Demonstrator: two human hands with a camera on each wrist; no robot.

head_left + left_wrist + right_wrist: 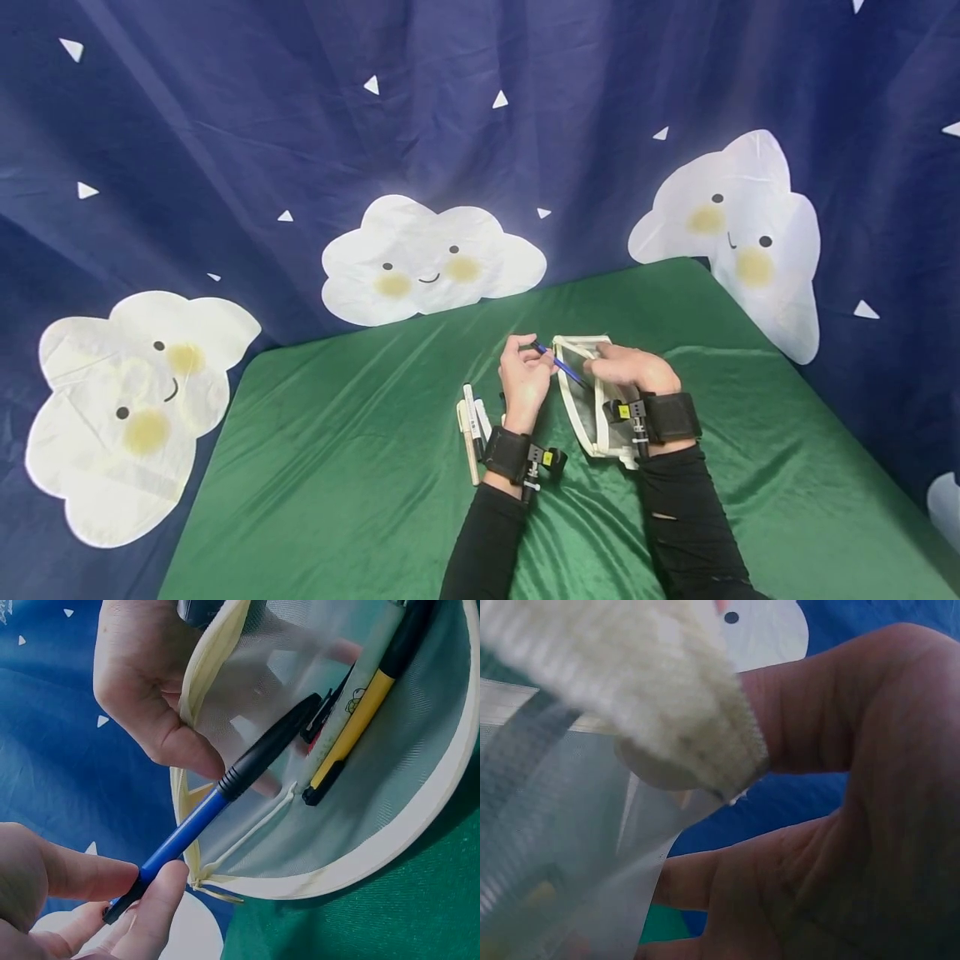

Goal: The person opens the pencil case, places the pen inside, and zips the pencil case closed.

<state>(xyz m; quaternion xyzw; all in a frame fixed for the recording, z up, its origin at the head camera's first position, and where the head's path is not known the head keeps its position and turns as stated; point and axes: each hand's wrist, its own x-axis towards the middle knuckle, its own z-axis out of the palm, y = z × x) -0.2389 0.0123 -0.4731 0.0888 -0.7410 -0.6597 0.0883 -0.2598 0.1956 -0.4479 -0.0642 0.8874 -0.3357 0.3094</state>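
Note:
My left hand (525,379) pinches a blue pen (180,829) near one end between thumb and fingers. Its black end points over the opening of a white-edged mesh zipper pouch (375,859). Inside the pouch, a yellow-and-black pen (356,724) and a pale green pen (367,660) lie side by side. My right hand (637,369) grips the far side of the pouch and holds it spread, thumb on one face of the pale edge (690,712) and fingers on the other. A thin pale cord (247,832) lies across the mesh.
Left of my left wrist, a beige marker (468,442) and a white marker (472,417) lie close together on the green cloth (337,467), with another pen partly behind the wrist. A dark blue curtain (450,150) with white clouds hangs behind.

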